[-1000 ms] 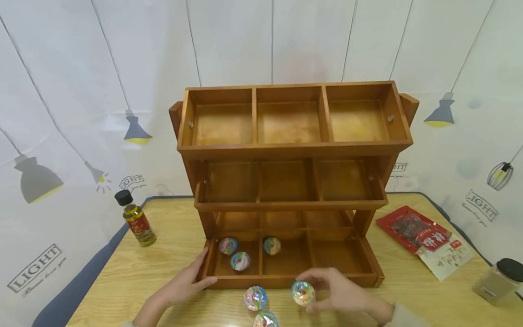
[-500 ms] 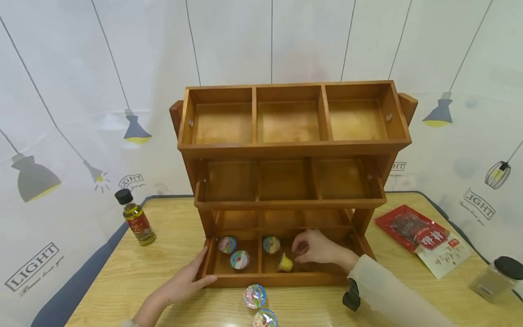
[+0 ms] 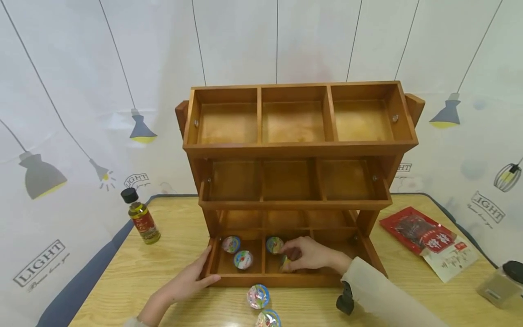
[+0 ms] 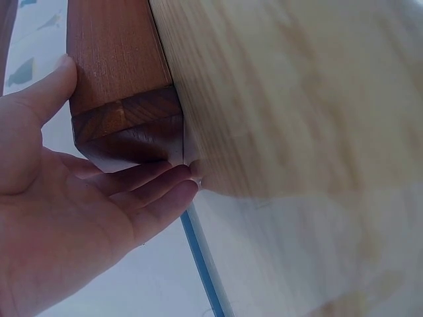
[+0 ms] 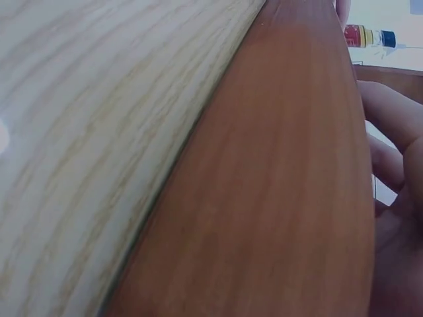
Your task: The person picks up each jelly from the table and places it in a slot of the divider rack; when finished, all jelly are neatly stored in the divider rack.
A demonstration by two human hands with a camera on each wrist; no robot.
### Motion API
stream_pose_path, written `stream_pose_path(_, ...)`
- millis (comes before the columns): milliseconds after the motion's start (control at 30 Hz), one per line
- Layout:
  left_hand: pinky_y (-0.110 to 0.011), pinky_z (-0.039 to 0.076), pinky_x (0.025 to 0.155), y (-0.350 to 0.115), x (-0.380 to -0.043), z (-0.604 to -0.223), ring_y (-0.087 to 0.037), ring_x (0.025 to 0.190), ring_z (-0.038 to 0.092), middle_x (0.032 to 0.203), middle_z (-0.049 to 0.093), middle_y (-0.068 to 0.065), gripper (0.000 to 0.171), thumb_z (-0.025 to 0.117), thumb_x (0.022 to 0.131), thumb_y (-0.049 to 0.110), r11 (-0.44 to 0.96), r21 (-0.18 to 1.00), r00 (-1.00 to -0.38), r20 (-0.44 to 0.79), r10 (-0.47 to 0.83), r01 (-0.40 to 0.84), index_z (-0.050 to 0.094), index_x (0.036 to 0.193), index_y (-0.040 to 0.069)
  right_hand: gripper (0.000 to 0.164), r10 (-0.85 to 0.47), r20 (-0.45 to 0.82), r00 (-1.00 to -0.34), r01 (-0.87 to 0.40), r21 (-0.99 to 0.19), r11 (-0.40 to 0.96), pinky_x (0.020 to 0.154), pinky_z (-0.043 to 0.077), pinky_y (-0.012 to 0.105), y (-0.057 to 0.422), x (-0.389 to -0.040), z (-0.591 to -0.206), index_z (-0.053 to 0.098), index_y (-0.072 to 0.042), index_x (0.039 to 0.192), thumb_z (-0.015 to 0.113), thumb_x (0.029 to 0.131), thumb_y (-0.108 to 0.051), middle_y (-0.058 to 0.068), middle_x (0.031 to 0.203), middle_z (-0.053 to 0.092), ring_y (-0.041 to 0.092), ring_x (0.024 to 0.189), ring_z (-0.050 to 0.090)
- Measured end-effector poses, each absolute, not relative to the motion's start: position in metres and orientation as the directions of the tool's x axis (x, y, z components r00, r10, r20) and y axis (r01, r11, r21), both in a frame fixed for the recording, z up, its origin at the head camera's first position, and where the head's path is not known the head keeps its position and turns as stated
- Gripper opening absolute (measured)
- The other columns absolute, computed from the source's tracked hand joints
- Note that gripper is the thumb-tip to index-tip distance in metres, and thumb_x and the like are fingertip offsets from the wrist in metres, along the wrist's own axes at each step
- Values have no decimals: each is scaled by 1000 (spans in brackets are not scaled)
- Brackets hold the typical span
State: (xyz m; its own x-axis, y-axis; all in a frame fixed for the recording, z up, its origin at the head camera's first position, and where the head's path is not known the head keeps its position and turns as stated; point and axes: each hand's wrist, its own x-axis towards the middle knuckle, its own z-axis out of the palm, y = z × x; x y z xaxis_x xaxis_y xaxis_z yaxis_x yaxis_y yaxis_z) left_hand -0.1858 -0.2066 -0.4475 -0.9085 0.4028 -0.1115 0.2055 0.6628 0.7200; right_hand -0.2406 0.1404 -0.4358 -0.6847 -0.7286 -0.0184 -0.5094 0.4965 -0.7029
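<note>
My right hand (image 3: 312, 254) reaches into the middle compartment of the wooden rack's bottom tray (image 3: 286, 280) and pinches a small jelly cup (image 3: 285, 262), mostly covered by the fingers. Just behind it stands another jelly cup (image 3: 274, 245). Two more cups, a pinkish one (image 3: 231, 244) and a white-lidded one (image 3: 243, 260), sit in the left compartment. My left hand (image 3: 184, 284) rests at the tray's left front corner, thumb on the front and fingers along the side. The right wrist view shows the tray front (image 5: 264, 165) hiding the cup and most of the fingers.
Two jelly cups, one (image 3: 258, 296) behind the other (image 3: 268, 319), stand on the table before the tray. An oil bottle (image 3: 141, 218) is at left. To the right lie a red food packet (image 3: 425, 236) and a black-lidded jar (image 3: 500, 284). Two tiers rise above.
My right hand carried a jelly cup from the table into the middle compartment, where it lay on its side apart from the fingers. The fingers have since moved left onto it. The left hand stayed.
</note>
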Motion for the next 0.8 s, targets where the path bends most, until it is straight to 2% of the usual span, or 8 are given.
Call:
stream_pose_path(133, -57, 23, 103, -205, -185, -448, -44, 130, 23, 145, 13, -27, 83, 51, 88, 39, 667, 715, -907, -112, 406, 211, 0, 143, 2, 27, -735, 2, -678, -545, -672, 501, 72, 49, 20, 138, -239, -438, 68, -10, 96, 70, 76, -28, 2, 97, 67, 9, 83, 60)
stream_pose_path(233, -57, 23, 103, -205, -185, -447, -44, 130, 23, 145, 13, -27, 83, 51, 88, 39, 667, 716, -908, -112, 403, 207, 0, 143, 2, 15, -719, 22, -694, -527, -695, 488, 66, 50, 17, 140, -238, -439, 68, -9, 88, 70, 74, -16, 3, 91, 66, 8, 77, 61)
stream_pose_path(333, -57, 23, 102, -206, -184, -446, -44, 130, 23, 145, 14, -27, 83, 51, 88, 39, 668, 714, -909, -110, 401, 209, 0, 143, 2, 12, -694, 32, -719, -497, -722, 482, 65, 51, 16, 142, -235, -439, 66, -9, 84, 69, 73, -7, 4, 91, 65, 8, 77, 63)
stream_pose_path(433, -57, 24, 103, -206, -184, -444, -44, 129, 23, 145, 14, -28, 83, 50, 89, 38, 667, 712, -907, -102, 408, 220, 0, 143, 1, 9, -682, 57, -729, -545, -650, 529, 59, 46, 13, 144, -232, -439, 62, -11, 83, 67, 75, -9, 1, 86, 62, 3, 69, 55)
stream_pose_path(567, -56, 23, 103, -206, -183, -443, -44, 129, 23, 144, 14, -28, 82, 50, 89, 38, 668, 708, -906, -97, 413, 228, 0, 142, 1, 13, -695, 78, -714, -640, -474, 605, 51, 34, 14, 148, -228, -437, 53, -15, 79, 66, 78, -14, -5, 74, 54, 1, 58, 38)
stream_pose_path(733, -57, 24, 102, -206, -184, -444, -45, 129, 24, 144, 15, -28, 82, 51, 89, 37, 669, 710, -910, -99, 401, 218, 2, 143, 1, 17, -720, 31, -693, -656, -442, 612, 62, 37, 18, 154, -225, -431, 52, -16, 77, 61, 76, -2, -4, 92, 55, 6, 75, 44)
stream_pose_path(800, -57, 24, 102, -205, -183, -444, -45, 129, 25, 144, 15, -28, 82, 51, 88, 38, 666, 714, -910, -103, 402, 213, 1, 143, 1, 19, -724, 47, -688, -658, -463, 594, 69, 43, 22, 155, -222, -426, 54, -15, 79, 57, 75, 3, 0, 104, 56, 11, 87, 50)
